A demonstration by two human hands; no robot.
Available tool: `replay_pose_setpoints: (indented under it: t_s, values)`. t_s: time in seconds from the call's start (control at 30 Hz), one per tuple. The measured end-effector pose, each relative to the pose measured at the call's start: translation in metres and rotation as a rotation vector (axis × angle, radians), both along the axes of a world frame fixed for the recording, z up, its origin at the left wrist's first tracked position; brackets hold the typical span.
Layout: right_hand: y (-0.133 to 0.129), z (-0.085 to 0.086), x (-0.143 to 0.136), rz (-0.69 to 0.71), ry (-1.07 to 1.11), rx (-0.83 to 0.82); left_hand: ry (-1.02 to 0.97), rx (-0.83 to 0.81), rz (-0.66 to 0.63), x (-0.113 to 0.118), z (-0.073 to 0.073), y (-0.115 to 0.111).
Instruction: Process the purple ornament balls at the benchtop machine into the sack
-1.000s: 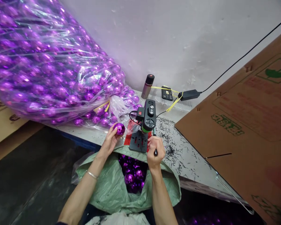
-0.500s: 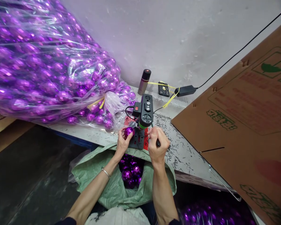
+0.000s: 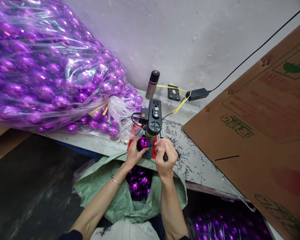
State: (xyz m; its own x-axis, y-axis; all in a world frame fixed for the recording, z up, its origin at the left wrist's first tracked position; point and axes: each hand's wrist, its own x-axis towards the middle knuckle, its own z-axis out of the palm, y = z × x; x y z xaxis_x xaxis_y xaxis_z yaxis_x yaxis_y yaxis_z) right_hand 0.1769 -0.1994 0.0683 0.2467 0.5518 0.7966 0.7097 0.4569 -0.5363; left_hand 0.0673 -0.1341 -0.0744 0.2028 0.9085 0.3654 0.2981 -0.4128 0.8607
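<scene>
Under the head of a small black bench drill press, a shiny faceted purple ball is held by my left hand, thumb in front and fingers at its left side. The tip of the tool and where it meets the ball are hidden by the head. To the right, my right hand is closed in a fist round the press's lever handle, whose black end pokes out below the fingers. Just in front of the press, a green woven sack lies open with more purple balls inside.
A big clear plastic bag of purple balls fills the left. Black shavings litter the white table. Behind the press are a spray can, a phone-like black object and a power adapter. A cardboard box leans on the right.
My left hand has brought the purple ball rightward, from beside the press to under its head. My right hand has stayed on the lever handle. The view has shifted slightly.
</scene>
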Motion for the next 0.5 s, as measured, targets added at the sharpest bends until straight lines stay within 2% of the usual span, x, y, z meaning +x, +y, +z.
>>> replay_pose_setpoints:
  t_s: [0.27,0.5]
  values:
    - [-0.0018,-0.0016,0.0,-0.001,-0.011,0.006,0.033,0.015,-0.006,0.0084,0.008,0.0028]
    - [-0.002,-0.0028,-0.0007,-0.001,-0.013,0.014,0.069,-0.003,-0.11,0.0011,0.0109,0.0063]
